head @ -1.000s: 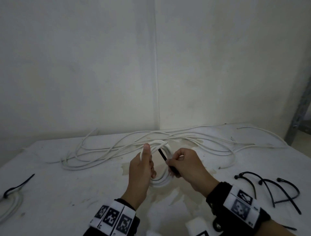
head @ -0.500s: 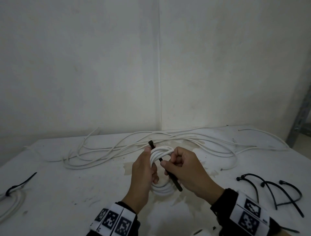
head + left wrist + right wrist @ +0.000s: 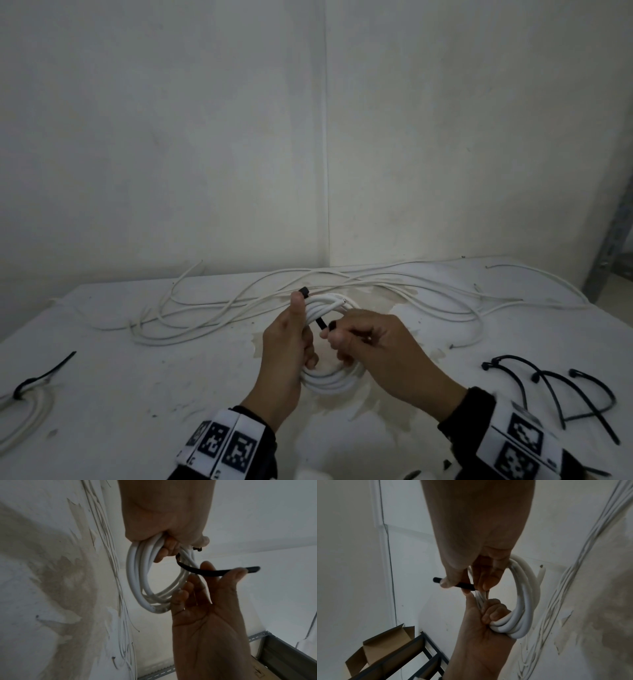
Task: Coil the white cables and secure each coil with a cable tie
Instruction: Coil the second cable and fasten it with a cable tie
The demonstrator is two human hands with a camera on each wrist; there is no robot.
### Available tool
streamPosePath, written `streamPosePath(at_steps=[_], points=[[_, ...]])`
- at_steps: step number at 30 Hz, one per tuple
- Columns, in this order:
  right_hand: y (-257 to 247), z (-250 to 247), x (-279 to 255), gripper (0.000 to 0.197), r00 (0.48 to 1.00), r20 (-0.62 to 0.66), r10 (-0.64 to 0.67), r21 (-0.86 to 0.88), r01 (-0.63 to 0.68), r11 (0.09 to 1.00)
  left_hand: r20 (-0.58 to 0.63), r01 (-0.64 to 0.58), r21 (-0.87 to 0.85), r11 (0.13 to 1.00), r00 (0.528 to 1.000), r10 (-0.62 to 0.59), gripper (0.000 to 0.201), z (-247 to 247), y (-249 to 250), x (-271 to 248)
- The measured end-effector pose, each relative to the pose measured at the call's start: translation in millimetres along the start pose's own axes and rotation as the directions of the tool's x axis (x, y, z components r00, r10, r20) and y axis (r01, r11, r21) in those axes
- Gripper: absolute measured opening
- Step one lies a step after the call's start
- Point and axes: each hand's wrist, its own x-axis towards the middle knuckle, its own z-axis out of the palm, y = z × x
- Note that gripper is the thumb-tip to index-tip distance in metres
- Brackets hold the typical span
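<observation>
Two pale, off-white walls fill the upper two-thirds of the head view and meet at a vertical corner seam near the centre. Below them a white tabletop spans the lower frame, scuffed and stained brownish near its middle. At the far right edge stands a grey metal shelving upright; the light is dim and even.

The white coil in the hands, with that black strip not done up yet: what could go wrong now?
1. The cable tie is not closed; only the left hand grips the coil, so its loops might spring apart.
2. The right hand pinches the tie near its tip, which may slip before reaching the head.
3. A free cable end sticks out and might escape the tie.
</observation>
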Motion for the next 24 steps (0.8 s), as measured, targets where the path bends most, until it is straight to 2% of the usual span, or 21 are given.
streamPosePath(at_steps=[1,3,5,8,11,16,20,24], points=[[0.0,0.5,1.3,0.016,1.0,-0.022,0.0,-0.008,0.0,1.0,-0.006,0.003,0.002,1.0,1.0,-0.003,0.055,0.3,0.6,-0.5],[0.3,1.8,3.2,0.022,0.999,-0.033,0.021,-0.045,-0.023,0.999,-0.007,0.007,-0.005,1.0,1.0,-0.007,0.043,1.1,2.2,-2.1],[0.2,2.8,5.3,0.024,0.998,-0.046,0.046,-0.075,-0.049,0.996,0.003,0.019,-0.015,1.0,1.0,-0.019,0.035,1.6,4.3,-3.6],[4.7,1.4,8.6,0.027,0.989,-0.111,0.093,-0.076,-0.101,0.992,0.007,0.038,-0.005,0.999,0.999,-0.038,0.035,2.7,4.4,-3.2],[6.6,1.9,9.7,0.024,0.982,-0.146,0.115,-0.087,-0.129,0.988,-0.003,0.061,0.002,0.998,0.998,-0.061,0.033,5.0,3.7,-3.7],[6.1,4.5,8.5,0.016,0.981,-0.09,0.173,-0.105,-0.182,0.978,-0.005,0.079,0.001,0.997,0.997,-0.079,0.034,3.9,2.6,-4.3],[3.0,1.5,9.6,0.018,0.974,-0.153,0.164,-0.186,-0.192,0.964,0.002,0.064,0.031,0.997,0.998,-0.064,0.04,5.6,1.3,-5.9],[2.7,0.0,10.0,0.021,0.964,-0.182,0.193,-0.176,-0.225,0.958,0.015,0.048,0.049,0.998,0.999,-0.049,0.041,7.5,1.3,-6.5]])
